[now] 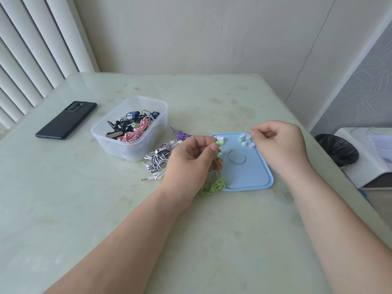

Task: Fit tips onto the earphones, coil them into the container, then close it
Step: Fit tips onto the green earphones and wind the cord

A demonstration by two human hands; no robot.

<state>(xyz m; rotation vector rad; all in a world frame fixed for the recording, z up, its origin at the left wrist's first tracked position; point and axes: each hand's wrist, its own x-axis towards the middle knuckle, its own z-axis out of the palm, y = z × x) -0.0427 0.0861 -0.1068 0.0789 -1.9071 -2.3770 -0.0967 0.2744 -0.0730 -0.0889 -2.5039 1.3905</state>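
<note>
My left hand (191, 154) pinches a green and yellow earbud (219, 143) above the light blue lid (250, 175). Its second bud (219, 154) hangs just below, and the green-yellow cable bundle (213, 186) lies on the table at the lid's near left corner. My right hand (280, 143) pinches a small white tip (253, 134) between thumb and forefinger, over the lid's far end. Several loose white tips (246, 142) lie on the lid. The clear plastic container (129, 128) stands open to the left with several coiled earphones inside.
A black-and-white earphone bundle (159, 159) and a purple one (181, 135) lie between the container and the lid. A black phone (66, 119) lies at the far left. A black-lined bin (337, 149) and a white device (369, 158) stand off the table's right edge.
</note>
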